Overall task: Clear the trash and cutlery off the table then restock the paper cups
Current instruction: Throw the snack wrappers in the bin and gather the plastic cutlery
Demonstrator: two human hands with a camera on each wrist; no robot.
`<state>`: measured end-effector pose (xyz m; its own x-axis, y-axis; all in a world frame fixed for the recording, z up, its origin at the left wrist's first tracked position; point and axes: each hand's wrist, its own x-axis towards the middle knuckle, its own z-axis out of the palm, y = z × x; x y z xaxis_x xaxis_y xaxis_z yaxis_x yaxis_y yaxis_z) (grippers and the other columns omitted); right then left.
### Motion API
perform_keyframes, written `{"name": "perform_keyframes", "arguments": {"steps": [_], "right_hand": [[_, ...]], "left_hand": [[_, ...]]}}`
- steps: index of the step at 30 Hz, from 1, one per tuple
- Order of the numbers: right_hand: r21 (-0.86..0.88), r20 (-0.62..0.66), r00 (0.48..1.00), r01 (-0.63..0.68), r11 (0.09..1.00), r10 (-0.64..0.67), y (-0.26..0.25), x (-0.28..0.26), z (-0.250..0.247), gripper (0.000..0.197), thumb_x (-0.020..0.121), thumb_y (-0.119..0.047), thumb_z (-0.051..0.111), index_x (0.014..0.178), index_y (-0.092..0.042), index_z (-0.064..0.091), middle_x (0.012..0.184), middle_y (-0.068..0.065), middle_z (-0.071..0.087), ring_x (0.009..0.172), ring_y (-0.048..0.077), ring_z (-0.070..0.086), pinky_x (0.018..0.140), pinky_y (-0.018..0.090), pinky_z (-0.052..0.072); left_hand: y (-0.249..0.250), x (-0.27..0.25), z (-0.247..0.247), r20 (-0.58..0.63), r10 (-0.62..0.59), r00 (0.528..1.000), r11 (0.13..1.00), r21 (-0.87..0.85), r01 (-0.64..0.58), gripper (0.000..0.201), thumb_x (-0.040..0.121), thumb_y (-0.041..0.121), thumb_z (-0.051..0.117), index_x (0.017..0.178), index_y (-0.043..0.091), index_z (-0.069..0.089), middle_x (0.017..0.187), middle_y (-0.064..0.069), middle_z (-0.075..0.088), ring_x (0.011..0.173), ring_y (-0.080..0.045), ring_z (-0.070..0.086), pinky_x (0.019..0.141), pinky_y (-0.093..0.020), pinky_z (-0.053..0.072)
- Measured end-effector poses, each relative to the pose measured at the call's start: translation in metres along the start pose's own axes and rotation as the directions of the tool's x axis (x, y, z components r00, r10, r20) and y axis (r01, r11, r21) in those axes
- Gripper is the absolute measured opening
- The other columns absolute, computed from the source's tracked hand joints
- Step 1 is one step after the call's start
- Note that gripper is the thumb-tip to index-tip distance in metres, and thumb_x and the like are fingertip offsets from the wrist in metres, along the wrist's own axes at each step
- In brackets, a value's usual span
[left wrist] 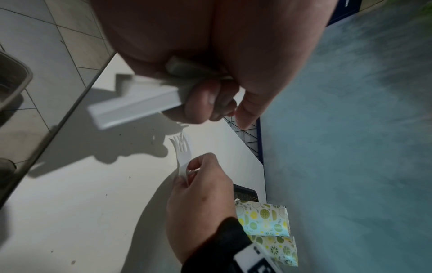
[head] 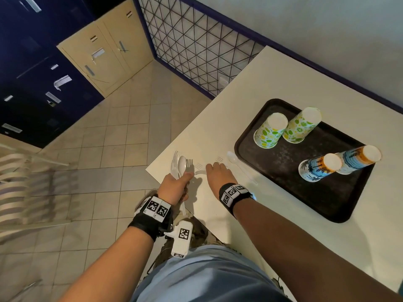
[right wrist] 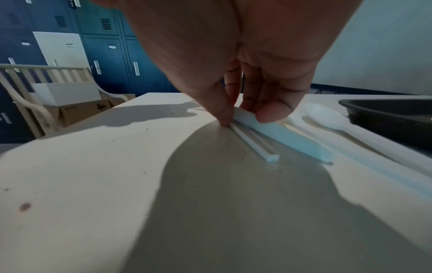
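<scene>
Four upside-down patterned paper cups point(head: 270, 130) stand on the dark rectangular plastic tray point(head: 283, 162), which sits on the cream laminate table point(head: 250, 83); around me lie a beige tiled floor point(head: 122, 131), dark blue metal lockers point(head: 32, 68) and a criss-cross wire panel point(head: 196, 44) against the pale wall; my left hand point(head: 174, 188) is curled round a bundle of white plastic forks and spoons point(head: 180, 164); my right hand point(head: 220, 175) pinches two white plastic fork handles point(right wrist: 280, 133) on the tabletop; a loose white plastic spoon point(head: 236, 164) lies just beside the tray.
</scene>
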<state>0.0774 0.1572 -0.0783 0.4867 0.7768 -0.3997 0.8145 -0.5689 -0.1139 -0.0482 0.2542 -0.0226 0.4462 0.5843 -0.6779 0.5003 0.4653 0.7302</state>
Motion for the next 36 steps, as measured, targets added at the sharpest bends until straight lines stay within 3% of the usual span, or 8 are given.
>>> {"name": "perform_keyframes", "arguments": {"steps": [6,14,19,23,26,29,32,36], "right_hand": [[0.241,-0.062,0.997,-0.018,0.97,0.034,0.013,-0.007,-0.007,0.04,0.089,-0.001,0.057,0.126,-0.011,0.046,0.124,0.012,0.055,0.114,0.031,0.056,0.093,0.038,0.046],[0.786,-0.132,0.987,0.047,0.616,0.093,0.0,-0.039,-0.045,0.017,0.094,-0.014,0.065,0.108,-0.011,0.056,0.092,0.006,0.063,0.073,0.011,0.055,0.073,0.025,0.048],[0.847,-0.109,0.987,0.03,0.531,0.119,-0.004,-0.046,-0.053,0.018,0.092,-0.015,0.07,0.106,-0.007,0.064,0.088,0.003,0.067,0.068,0.001,0.061,0.07,0.017,0.05],[0.778,-0.143,0.99,0.107,0.619,0.008,0.007,-0.048,-0.058,0.025,0.092,-0.024,0.071,0.115,-0.015,0.072,0.105,-0.002,0.072,0.09,0.011,0.067,0.085,0.019,0.051],[0.774,-0.241,0.97,0.179,0.607,0.02,0.023,-0.045,-0.056,0.013,0.094,-0.021,0.067,0.098,-0.015,0.078,0.079,-0.015,0.07,0.071,-0.001,0.066,0.07,0.015,0.051],[0.654,-0.37,0.92,0.16,0.739,0.128,0.051,-0.034,-0.037,0.01,0.084,-0.01,0.064,0.088,-0.007,0.073,0.075,0.0,0.067,0.065,0.018,0.064,0.067,0.025,0.049],[0.419,-0.248,0.958,-0.029,0.907,0.145,0.075,-0.025,-0.006,0.031,0.071,-0.013,0.065,0.1,-0.004,0.072,0.091,0.02,0.062,0.075,0.038,0.062,0.073,0.038,0.052],[0.054,-0.002,0.99,-0.137,0.989,0.138,0.079,-0.024,0.024,0.044,0.079,-0.03,0.073,0.119,-0.013,0.065,0.113,0.019,0.057,0.091,0.034,0.056,0.078,0.036,0.044]], "left_hand": [[-0.003,0.012,0.001,-0.017,0.061,0.998,0.997,0.05,-0.06,0.032,0.087,0.031,0.079,0.085,0.014,0.053,0.051,-0.002,0.039,0.035,-0.016,0.037,0.04,-0.022,0.03],[0.01,0.015,0.022,0.181,0.058,0.982,0.993,-0.112,-0.037,0.042,0.087,0.047,0.08,0.104,0.01,0.071,0.07,-0.005,0.056,0.05,-0.013,0.043,0.05,-0.028,0.035],[0.021,0.013,0.033,0.206,0.07,0.976,0.998,-0.004,-0.07,0.041,0.1,0.046,0.063,0.069,0.019,0.066,0.044,0.004,0.045,0.04,-0.013,0.039,0.049,-0.029,0.028],[0.02,0.019,0.026,0.132,0.051,0.99,0.995,0.081,-0.062,0.047,0.101,0.049,0.058,0.07,0.015,0.066,0.046,-0.003,0.049,0.04,-0.017,0.043,0.05,-0.031,0.033],[0.016,0.025,0.016,0.155,0.028,0.987,0.995,0.09,-0.043,0.053,0.095,0.064,0.057,0.066,0.022,0.073,0.058,-0.01,0.054,0.044,-0.021,0.045,0.05,-0.03,0.033],[0.013,0.029,0.011,0.135,0.049,0.99,0.99,0.127,-0.066,0.055,0.095,0.068,0.055,0.062,0.029,0.077,0.074,-0.015,0.061,0.046,-0.021,0.047,0.045,-0.026,0.031],[0.012,0.024,0.013,0.117,0.051,0.992,0.984,0.166,-0.07,0.058,0.097,0.068,0.053,0.065,0.025,0.075,0.056,-0.005,0.059,0.04,-0.015,0.045,0.043,-0.025,0.031],[0.008,0.022,0.015,0.13,0.075,0.989,0.98,0.173,-0.097,0.06,0.101,0.059,0.053,0.065,0.014,0.071,0.049,-0.004,0.057,0.03,-0.009,0.039,0.044,-0.026,0.032]]}}
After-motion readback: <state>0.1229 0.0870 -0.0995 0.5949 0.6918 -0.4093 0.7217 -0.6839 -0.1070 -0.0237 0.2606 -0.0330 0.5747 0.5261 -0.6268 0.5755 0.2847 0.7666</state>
